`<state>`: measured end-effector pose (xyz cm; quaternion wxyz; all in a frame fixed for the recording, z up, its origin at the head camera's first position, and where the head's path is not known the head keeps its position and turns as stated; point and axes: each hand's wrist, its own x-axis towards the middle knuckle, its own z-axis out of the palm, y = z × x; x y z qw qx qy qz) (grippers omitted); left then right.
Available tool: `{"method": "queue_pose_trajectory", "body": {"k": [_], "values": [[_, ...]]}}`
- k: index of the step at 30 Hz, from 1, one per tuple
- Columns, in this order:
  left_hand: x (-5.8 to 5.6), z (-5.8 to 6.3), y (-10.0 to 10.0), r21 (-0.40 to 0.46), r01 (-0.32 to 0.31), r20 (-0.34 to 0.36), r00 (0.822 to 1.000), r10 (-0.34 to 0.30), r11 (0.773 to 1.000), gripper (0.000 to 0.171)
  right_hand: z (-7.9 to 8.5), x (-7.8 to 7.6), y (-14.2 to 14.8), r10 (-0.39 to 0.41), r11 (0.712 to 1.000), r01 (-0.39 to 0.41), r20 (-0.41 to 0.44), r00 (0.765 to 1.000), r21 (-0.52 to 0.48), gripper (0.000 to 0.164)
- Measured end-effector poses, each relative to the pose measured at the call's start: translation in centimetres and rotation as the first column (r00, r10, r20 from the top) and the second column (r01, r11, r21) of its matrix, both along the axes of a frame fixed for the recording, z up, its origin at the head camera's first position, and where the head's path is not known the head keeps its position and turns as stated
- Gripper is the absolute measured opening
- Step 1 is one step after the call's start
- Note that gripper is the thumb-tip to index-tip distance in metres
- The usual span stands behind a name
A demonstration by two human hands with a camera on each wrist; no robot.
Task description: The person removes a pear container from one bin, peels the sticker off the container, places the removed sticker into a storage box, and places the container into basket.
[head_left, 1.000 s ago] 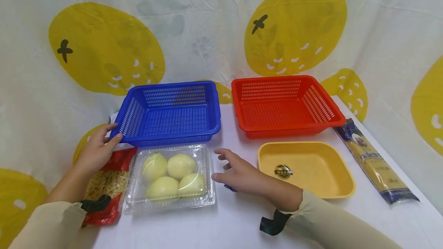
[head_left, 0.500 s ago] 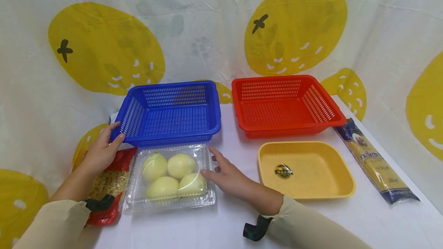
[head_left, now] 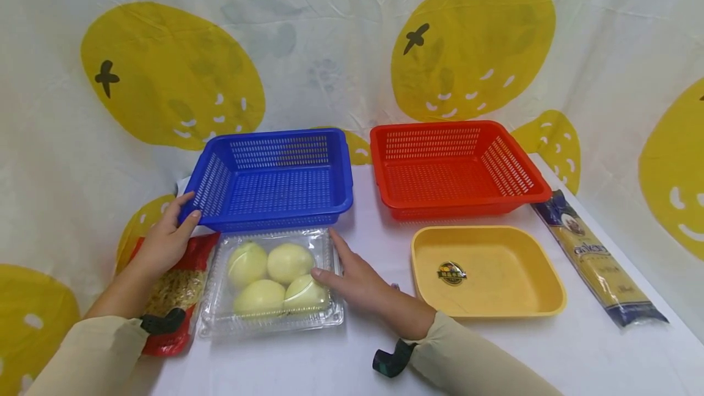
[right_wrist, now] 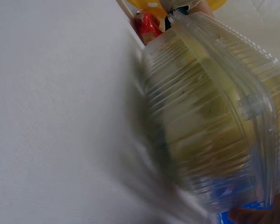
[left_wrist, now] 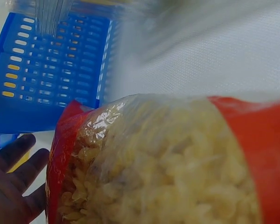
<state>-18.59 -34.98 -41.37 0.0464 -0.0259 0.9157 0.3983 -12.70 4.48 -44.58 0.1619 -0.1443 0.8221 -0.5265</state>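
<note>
In the head view my left hand [head_left: 167, 238] is at the front left corner of the blue basket [head_left: 264, 220], thumb and fingers spread at the rim. The left wrist view shows those fingers [left_wrist: 19, 150] extended beside the basket. Under my left forearm lies a red-ended bag of pasta [head_left: 175, 289]. A clear lidded plastic box [head_left: 220, 322] stands right of it, with several pale yellow fruits [head_left: 260, 296] inside. My right hand [head_left: 357, 277] lies along the box's right side, fingers straight and thumb over the lid's edge; in the right wrist view, its underside is hidden.
A red basket [head_left: 464, 205] stands at the back right, with a yellow tray [head_left: 495, 280] in front of it. A long blue-and-gold pasta packet [head_left: 596, 255] lies near the table's right edge. A curtain with yellow fruit prints [head_left: 330, 47] hangs behind.
My right hand has moved left from beside the box to its right side, thumb now over the lid. My left hand has shifted only slightly; the baskets and box stay in place.
</note>
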Motion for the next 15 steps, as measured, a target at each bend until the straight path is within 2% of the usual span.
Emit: {"method": "queue_pose_trajectory", "body": {"k": [12,15], "values": [[0.11,-0.01,-0.05,0.022,0.011,-0.011,1.0,-0.011,1.0,0.072,0.23,0.26,-0.19,-0.001,0.999,0.002,0.021,1.0,-0.036,0.099],[0.03,0.04,0.01,0.03,0.008,-0.006,1.0,-0.008,1.0,0.072,0.51,0.25,-0.17,-0.014,0.998,0.017,0.055,0.998,-0.054,0.1]]}}
